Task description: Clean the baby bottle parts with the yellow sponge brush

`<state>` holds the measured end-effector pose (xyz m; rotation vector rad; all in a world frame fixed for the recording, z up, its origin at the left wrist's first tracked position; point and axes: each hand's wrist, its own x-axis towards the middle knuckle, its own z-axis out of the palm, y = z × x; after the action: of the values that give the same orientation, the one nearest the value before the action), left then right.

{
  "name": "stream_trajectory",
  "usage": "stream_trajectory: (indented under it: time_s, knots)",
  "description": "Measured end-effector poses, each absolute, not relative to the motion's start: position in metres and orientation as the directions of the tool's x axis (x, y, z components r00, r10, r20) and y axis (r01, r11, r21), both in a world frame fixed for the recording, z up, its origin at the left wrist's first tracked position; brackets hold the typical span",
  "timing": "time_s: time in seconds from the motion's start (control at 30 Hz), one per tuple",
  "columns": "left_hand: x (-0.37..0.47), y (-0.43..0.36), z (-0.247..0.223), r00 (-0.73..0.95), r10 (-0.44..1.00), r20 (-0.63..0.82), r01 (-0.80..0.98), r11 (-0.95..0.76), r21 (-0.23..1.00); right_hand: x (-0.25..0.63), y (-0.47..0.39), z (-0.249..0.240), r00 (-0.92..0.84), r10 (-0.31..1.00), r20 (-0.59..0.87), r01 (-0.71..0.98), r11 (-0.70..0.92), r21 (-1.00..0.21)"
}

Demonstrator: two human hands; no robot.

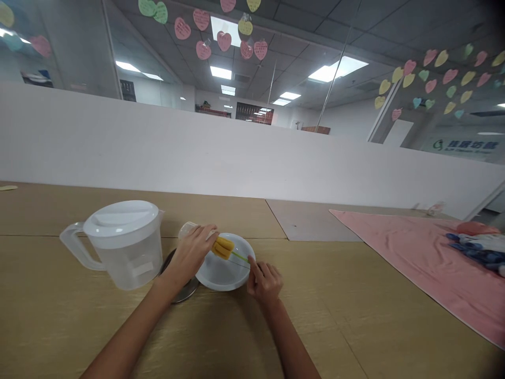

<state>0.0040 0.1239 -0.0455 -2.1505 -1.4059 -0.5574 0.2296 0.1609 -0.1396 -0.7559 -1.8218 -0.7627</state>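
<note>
The step in hand looks like scrubbing a small clear bottle (188, 229) with a yellow sponge brush (223, 247) over a white bowl (224, 273). The left hand (192, 253) is wrapped around the bottle, tilted with its mouth toward the bowl. The right hand (263, 281) pinches the thin green end of the brush handle just beside the bowl's near right rim. The yellow sponge head lies above the bowl's far left rim, touching the left hand at the bottle's mouth. I judge the next move calls for keeping the brush in line with the bottle's neck. A lidded clear pitcher (122, 245) stands left of the bowl on the counter (355, 316), with a dark metal lid (183, 289) lying between them.
</note>
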Motion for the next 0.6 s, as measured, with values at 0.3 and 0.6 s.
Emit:
stream_trajectory:
  time_s: [0.3,0.6]
  knots:
    - [0.0143,0.117,-0.0355,0.383,0.735,0.56,0.923,-0.331,-0.198,0.2303,0.1599,-0.1392,-0.31,0.151,0.939,0.772,0.616,0.156]
    - [0.011,0.119,-0.0403,0.371,0.741,0.56,0.925,-0.348,-0.152,0.2291,0.1594,-0.1403,-0.314,0.146,0.938,0.763,0.627,0.158]
